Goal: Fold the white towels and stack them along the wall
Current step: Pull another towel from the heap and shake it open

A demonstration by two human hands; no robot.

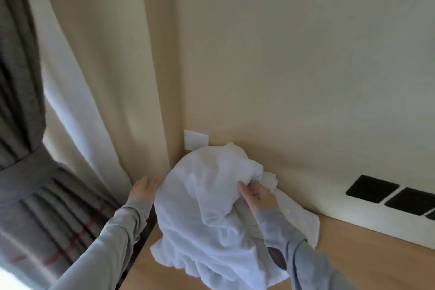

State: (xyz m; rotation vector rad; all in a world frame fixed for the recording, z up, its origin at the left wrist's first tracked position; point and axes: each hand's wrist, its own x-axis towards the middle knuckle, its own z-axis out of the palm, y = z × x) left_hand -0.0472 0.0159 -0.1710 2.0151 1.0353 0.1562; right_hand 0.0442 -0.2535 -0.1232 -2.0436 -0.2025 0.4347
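Note:
A heap of crumpled white towels lies on a wooden tabletop, pushed into the corner against the cream wall. My right hand grips a bunched fold at the top right of the heap, fingers curled into the cloth. My left hand is at the heap's left edge, fingers straight and spread, touching or nearly touching the towel. Both arms wear grey sleeves. How many towels make up the heap cannot be told.
A white wall plate sits just behind the heap. Dark square panels in a white strip run along the wall at the right. Grey and cream curtains hang at the left, beyond the table's left edge.

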